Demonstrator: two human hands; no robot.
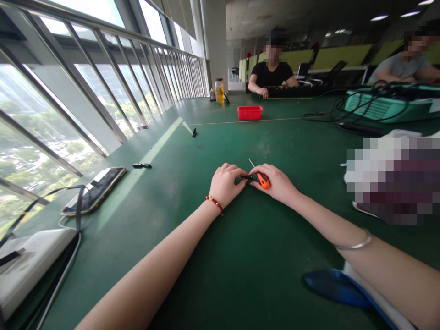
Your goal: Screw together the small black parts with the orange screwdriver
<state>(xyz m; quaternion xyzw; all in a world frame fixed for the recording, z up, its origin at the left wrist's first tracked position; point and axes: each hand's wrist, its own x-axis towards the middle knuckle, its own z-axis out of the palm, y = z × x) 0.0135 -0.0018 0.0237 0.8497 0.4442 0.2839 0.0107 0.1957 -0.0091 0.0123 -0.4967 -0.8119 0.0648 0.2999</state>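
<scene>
Over the green table (192, 256), my left hand (225, 183) pinches one end of a small black part (246, 177) between thumb and fingers. Close beside it, my right hand (275, 183) is closed on a screwdriver (263, 180) with an orange and black handle. Its thin metal shaft points up and away to the left. The right fingertips also meet the black part's other end, so it spans the gap between both hands. What kind of part it is, I cannot make out. Two similar small black pieces lie farther off, one at the left (142, 165) and one beyond (194, 133).
A phone (94, 190), a white box (37, 266) and cables are at left by the railing. Farther back stand a red bin (250, 113) and a bottle (219, 91). A teal basket (385, 107) with cables is at right. Two people sit across the table.
</scene>
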